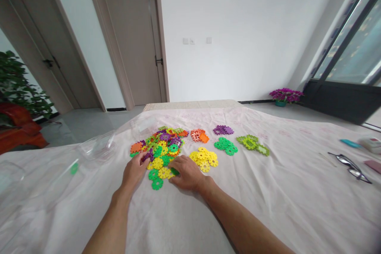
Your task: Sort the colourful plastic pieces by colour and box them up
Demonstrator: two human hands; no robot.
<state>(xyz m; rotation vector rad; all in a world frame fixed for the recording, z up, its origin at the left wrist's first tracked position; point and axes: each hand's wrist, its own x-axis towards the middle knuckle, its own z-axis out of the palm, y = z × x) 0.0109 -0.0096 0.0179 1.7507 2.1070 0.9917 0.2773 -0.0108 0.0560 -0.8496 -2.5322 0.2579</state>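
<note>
A mixed heap of notched plastic building pieces [162,139] in purple, orange, green and yellow lies on the cloth. At its near left edge, my left hand [133,172] pinches a purple notched piece [148,155]. My right hand [187,172] rests at the heap's near right side, its fingers and thumb closed around a green disc [174,171], partly hidden. Loose yellow discs [157,163] and green discs [157,183] lie between my hands. Beside my right hand sits a pile of yellow discs [205,158].
Separate piles of orange pieces [199,135], purple pieces [223,129], green discs [226,145] and light-green pieces [253,143] lie to the right. Clear plastic containers [97,147] stand left. Eyeglasses [349,166] and a blue object [350,143] lie far right on the tablecloth [282,198].
</note>
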